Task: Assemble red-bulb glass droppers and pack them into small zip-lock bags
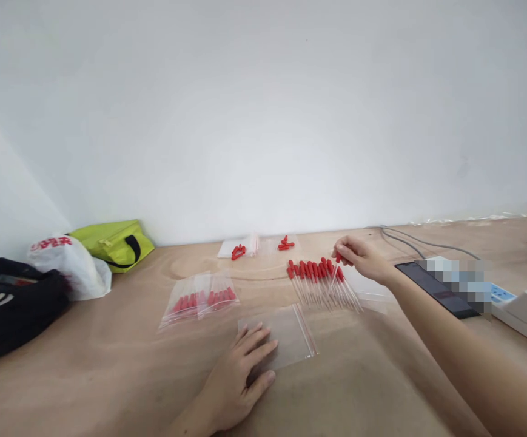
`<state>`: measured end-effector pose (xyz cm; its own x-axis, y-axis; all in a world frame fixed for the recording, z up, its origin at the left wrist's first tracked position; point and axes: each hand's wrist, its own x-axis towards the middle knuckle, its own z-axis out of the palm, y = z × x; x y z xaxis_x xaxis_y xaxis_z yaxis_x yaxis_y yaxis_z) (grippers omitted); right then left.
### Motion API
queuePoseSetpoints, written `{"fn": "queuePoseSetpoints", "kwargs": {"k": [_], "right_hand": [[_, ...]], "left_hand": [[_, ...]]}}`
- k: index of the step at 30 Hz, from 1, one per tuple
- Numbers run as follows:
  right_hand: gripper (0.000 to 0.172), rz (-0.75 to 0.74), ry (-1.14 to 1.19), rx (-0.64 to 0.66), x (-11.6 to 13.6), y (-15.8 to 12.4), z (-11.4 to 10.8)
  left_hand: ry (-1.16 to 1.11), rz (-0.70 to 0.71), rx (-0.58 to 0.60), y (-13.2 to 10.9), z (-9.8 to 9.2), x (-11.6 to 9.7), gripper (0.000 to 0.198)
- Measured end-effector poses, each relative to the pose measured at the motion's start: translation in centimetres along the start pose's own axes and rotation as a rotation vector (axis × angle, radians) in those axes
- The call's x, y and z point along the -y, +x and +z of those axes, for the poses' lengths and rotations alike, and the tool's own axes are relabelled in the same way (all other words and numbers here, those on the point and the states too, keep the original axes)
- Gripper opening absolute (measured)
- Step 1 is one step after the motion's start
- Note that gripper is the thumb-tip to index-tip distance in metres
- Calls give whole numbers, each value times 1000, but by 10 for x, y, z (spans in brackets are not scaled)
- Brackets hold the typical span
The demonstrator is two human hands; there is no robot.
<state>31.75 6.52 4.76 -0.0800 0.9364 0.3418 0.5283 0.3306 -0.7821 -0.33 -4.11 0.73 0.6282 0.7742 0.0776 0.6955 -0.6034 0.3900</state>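
Observation:
My left hand [240, 376] lies with its fingers spread on the left part of a clear zip bag [290, 340], whose zip strip faces right. Farther off, my right hand [356, 255] pinches a dropper [338, 258] by its red bulb, its thin clear tube slanting down. Just below are several loose droppers [311, 271] in a row, red bulbs towards the wall and tubes towards me. Two zip bags [199, 288] at the left, partly overlapping, each contain several red-bulbed pieces.
By the wall, small red bulbs [238, 250] and more red bulbs [285, 244] lie on clear bags. A phone [431, 288], power strip [502, 294] and cable [427, 244] occupy the right. A yellow-green bag [113, 240], white plastic bag [79, 273] and black bag [13, 315] sit left.

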Motion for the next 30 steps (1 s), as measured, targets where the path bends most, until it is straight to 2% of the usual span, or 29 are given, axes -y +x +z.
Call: {"fn": "queuePoseSetpoints", "kwargs": {"k": [2, 4, 8, 13, 19, 24, 27, 30], "right_hand": [[41, 78, 314, -214, 5, -25, 10], [42, 190, 436, -366, 5, -50, 30], [42, 304, 488, -424, 1, -82, 66], [43, 319, 469, -430, -1, -83, 72], [43, 343, 517, -357, -1, -83, 74], [41, 394, 705, -263, 5, -89, 83], [38, 421, 802, -120, 13, -95, 85], [35, 420, 797, 72, 23, -100, 85]], "left_hand": [[7, -2, -41, 1, 1, 1, 45], [22, -19, -43, 2, 1, 1, 45], [36, -31, -12, 3, 1, 1, 41], [26, -8, -42, 4, 1, 3, 37], [20, -10, -46, 4, 1, 3, 38], [32, -23, -23, 5, 0, 0, 41], [30, -44, -11, 5, -1, -2, 46], [27, -65, 5, 6, -2, -4, 50]]}}
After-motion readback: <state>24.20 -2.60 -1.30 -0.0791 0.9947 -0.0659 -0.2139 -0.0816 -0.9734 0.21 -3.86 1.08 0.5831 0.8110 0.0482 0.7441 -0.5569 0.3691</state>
